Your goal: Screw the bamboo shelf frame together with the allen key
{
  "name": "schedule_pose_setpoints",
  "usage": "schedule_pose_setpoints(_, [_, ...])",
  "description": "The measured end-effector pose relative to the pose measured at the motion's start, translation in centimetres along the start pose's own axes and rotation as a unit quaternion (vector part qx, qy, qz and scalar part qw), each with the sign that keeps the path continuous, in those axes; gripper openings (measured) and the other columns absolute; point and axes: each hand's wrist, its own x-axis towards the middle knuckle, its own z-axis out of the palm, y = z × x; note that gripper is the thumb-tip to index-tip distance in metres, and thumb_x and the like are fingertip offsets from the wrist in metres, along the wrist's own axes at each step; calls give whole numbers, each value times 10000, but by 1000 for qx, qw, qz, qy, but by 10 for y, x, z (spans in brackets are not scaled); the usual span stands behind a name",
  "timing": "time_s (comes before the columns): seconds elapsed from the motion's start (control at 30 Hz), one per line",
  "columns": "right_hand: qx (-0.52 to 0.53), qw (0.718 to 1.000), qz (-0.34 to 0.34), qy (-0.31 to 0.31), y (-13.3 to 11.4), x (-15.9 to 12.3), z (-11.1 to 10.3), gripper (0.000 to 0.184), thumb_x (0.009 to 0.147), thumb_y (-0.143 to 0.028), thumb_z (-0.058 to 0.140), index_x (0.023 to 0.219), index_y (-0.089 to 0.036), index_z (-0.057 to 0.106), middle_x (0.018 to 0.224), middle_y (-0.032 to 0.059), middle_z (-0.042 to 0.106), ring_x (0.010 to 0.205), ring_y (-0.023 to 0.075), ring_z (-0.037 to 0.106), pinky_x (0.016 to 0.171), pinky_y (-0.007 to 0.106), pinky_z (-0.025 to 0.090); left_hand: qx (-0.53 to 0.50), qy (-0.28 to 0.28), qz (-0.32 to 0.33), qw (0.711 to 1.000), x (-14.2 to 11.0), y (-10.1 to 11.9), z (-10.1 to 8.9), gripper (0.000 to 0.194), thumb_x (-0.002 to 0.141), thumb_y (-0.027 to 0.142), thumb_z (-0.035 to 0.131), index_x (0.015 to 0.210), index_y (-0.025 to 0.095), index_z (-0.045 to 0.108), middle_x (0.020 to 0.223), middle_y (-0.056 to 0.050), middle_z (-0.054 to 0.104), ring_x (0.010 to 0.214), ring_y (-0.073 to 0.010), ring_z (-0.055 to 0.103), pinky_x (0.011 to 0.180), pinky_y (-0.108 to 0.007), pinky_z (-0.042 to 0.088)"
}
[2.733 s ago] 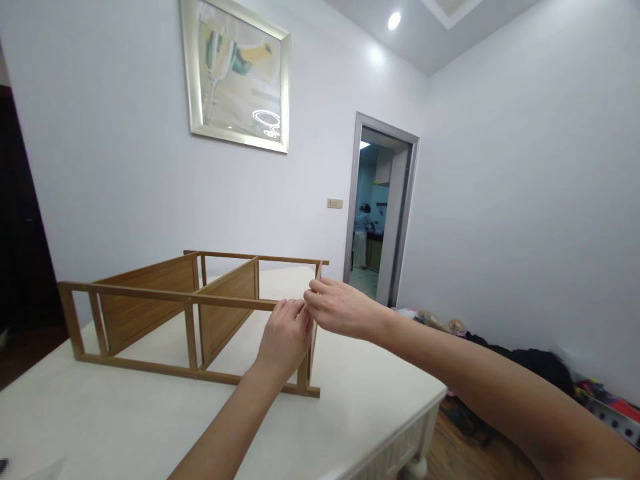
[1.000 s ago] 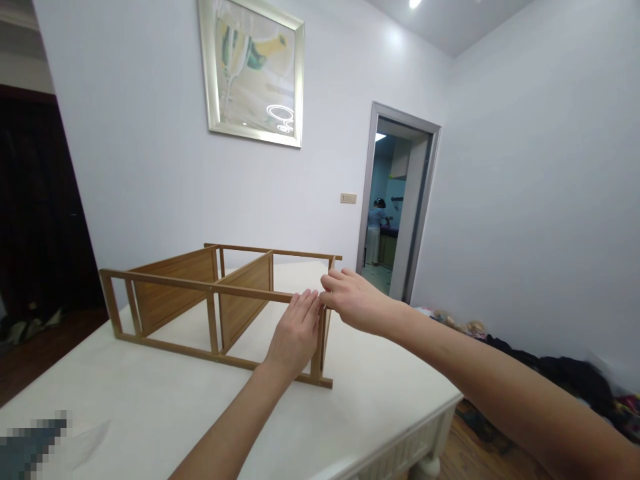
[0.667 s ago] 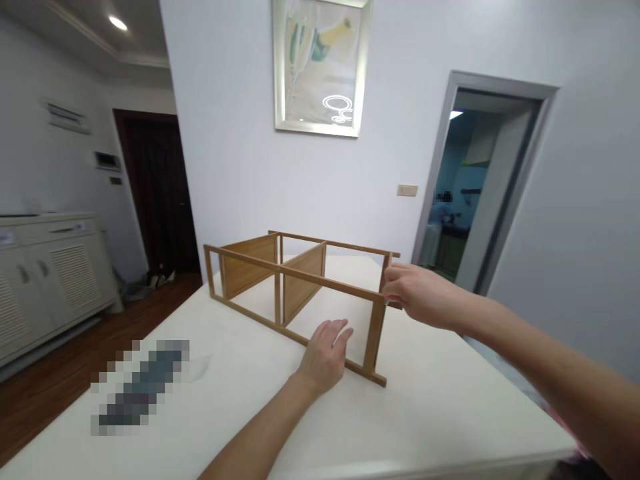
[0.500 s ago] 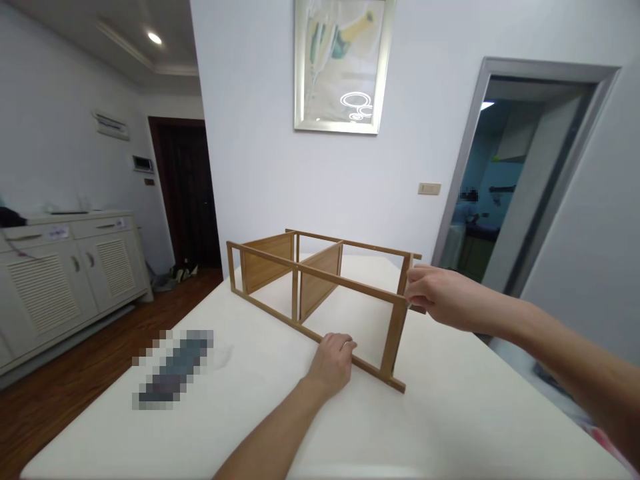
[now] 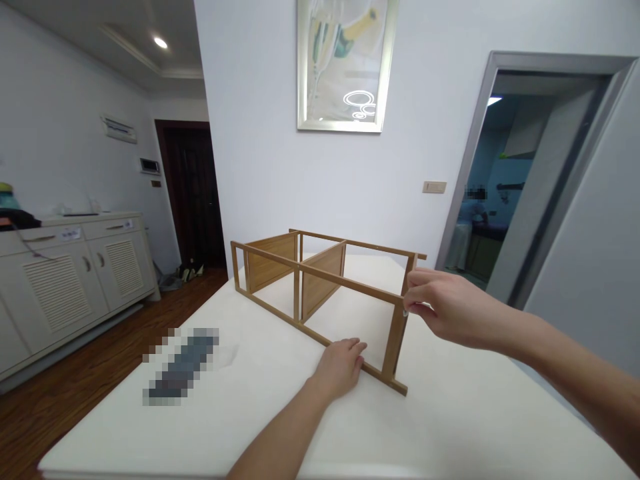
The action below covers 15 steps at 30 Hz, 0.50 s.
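A wooden shelf rack (image 5: 270, 257) lies on its side on a white table (image 5: 210, 427), with two panels between its rails. My left hand (image 5: 340, 367) is closed over the rack's lower near rail, close to the right end. At that end's upper near corner, my right hand (image 5: 437, 300) has its fingers pinched together against the frame. A tiny pale, shiny bit shows at the fingertips, too small to name; the fingers hide the rest.
On the table's left lies a dark, pixelated object (image 5: 183, 367) beside something thin and clear. Behind the table is a wall with a framed picture (image 5: 345, 67). A white cabinet (image 5: 75, 267) stands at left. Through the doorway at right, a person (image 5: 467, 227) is visible.
The whole view has shifted slightly. My right hand has turned a little at the corner, its fingertips a bit lower. My left hand's fingers reach slightly further over the rail.
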Motion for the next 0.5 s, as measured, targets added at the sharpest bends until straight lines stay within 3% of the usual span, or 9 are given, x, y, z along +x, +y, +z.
schedule_pose_setpoints(0.07, [22, 999, -21, -37, -10, -1, 0, 283, 848, -68, 502, 642, -189, 654, 744, 51, 546, 738, 169, 520, 634, 282, 395, -3, -12, -1, 1000, 1, 1, 0, 258, 942, 233, 477, 1110, 227, 673, 1057, -57, 729, 979, -207, 662, 896, -366, 542])
schedule_pose_setpoints(0.23, [77, 996, -50, -14, -48, -6, 19, 201, 816, -40, 537, 699, -162, 646, 831, 76, 525, 822, 193, 466, 680, 306, 390, 6, -6, -20, 1000, 2, 2, 3, 153, 911, 278, 555, 936, 210, 690, 921, -61, 697, 982, -228, 616, 923, -400, 497])
schedule_pose_setpoints(0.37, [120, 991, -49, -11, -79, -15, 63, 170, 853, -67, 537, 753, -149, 647, 814, 67, 523, 797, 184, 448, 675, 304, 382, 25, 24, -70, 997, 1, 4, 8, 98, 859, 224, 584, 826, 190, 669, 831, -84, 645, 922, -276, 592, 854, -454, 482])
schedule_pose_setpoints(0.5, [204, 978, 27, 40, -100, -33, 125, 216, 883, -38, 499, 906, -161, 676, 838, 58, 555, 814, 184, 502, 696, 292, 421, 15, 65, -120, 991, -2, -3, 6, 151, 870, 152, 519, 839, 200, 659, 857, -74, 639, 916, -258, 596, 842, -420, 483])
